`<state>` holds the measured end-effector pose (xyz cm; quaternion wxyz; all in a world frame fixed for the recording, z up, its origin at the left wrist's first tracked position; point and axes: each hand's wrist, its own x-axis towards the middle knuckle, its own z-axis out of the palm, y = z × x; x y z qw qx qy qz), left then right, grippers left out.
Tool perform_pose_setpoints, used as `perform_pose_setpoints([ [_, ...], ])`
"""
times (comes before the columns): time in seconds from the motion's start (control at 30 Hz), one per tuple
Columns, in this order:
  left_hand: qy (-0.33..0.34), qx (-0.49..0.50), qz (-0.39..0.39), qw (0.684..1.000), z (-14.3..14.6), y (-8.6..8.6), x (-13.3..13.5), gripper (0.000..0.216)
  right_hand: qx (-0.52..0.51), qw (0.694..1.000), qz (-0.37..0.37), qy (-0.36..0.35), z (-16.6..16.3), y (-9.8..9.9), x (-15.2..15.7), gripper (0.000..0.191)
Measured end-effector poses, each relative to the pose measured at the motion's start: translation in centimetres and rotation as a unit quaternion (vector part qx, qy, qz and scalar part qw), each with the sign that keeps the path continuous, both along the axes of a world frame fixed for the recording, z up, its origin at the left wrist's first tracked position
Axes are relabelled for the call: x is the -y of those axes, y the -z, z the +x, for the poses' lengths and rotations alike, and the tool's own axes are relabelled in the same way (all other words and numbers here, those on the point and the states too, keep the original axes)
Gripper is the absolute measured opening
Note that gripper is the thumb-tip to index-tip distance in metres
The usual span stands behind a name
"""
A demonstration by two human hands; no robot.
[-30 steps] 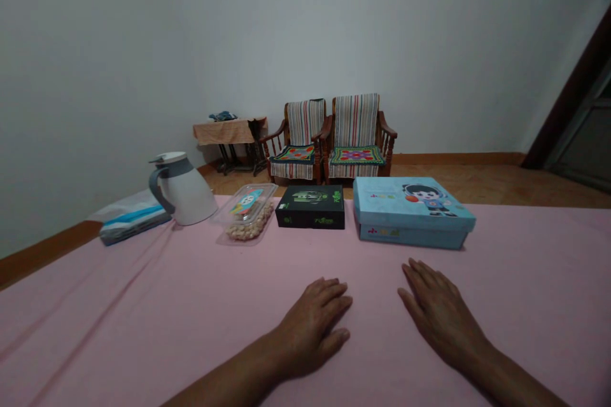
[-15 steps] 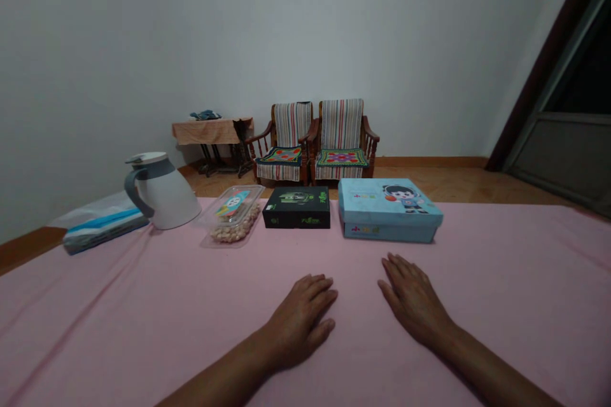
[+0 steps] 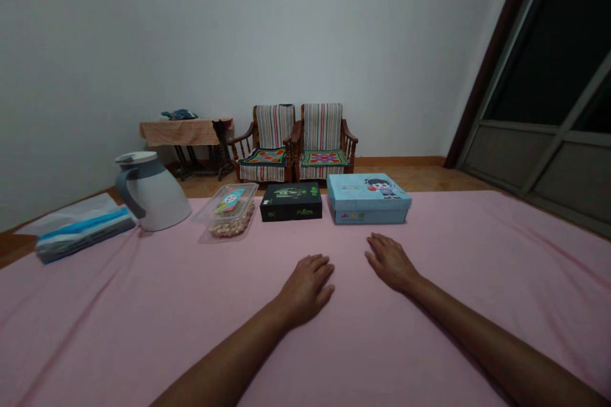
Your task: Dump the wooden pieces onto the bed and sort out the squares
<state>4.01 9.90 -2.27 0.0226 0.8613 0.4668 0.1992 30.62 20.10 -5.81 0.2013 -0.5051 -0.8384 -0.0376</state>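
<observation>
My left hand (image 3: 308,289) lies on the pink tablecloth (image 3: 191,318), palm down and open, holding nothing. Just beyond its fingers sits a black box (image 3: 291,202) with green print. My right hand (image 3: 390,261) also rests flat and open on the cloth, slightly short of a light blue lidded box (image 3: 369,198) with a cartoon child on top; a gap separates them. Left of the black box is a clear plastic container (image 3: 231,213) holding what look like nuts, with a colourful label on it.
A white jug (image 3: 160,197) with a grey handle stands at the left. Beside it lies a blue-and-white plastic pack (image 3: 86,229). Beyond the table are two wooden armchairs (image 3: 322,130) with striped covers, a cloth-covered side table (image 3: 184,132) and a dark-framed door (image 3: 515,146).
The view has turned to the right, so the background shifts left and more of the door shows. Both hands stay flat on the cloth; the boxes, container and jug appear unmoved on it.
</observation>
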Motion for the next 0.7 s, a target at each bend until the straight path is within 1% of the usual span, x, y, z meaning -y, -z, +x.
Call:
perform_pose_setpoints([
  [0.23, 0.019, 0.008, 0.004, 1.0, 0.1, 0.2, -0.3, 0.041, 0.045, 0.998, -0.02, 0.034, -0.3, -1.1, 0.6, 0.049],
  [0.43, 0.021, 0.012, 0.003, 1.0, 0.1, 0.1, -0.2, 0.041, 0.05, 0.998, -0.017, 0.032, -0.4, -1.3, 0.8, 0.049],
  [0.53, 0.018, 0.011, 0.005, 1.0, 0.1, 0.0, 0.0, 0.042, 0.044, 0.999, -0.008, 0.026, -0.2, -0.9, 0.7, 0.049],
  [0.7, 0.004, 0.004, 0.004, 1.0, 0.1, -0.1, 0.5, 0.042, 0.005, 1.0, 0.015, 0.016, 0.1, 0.6, 0.4, 0.048],
])
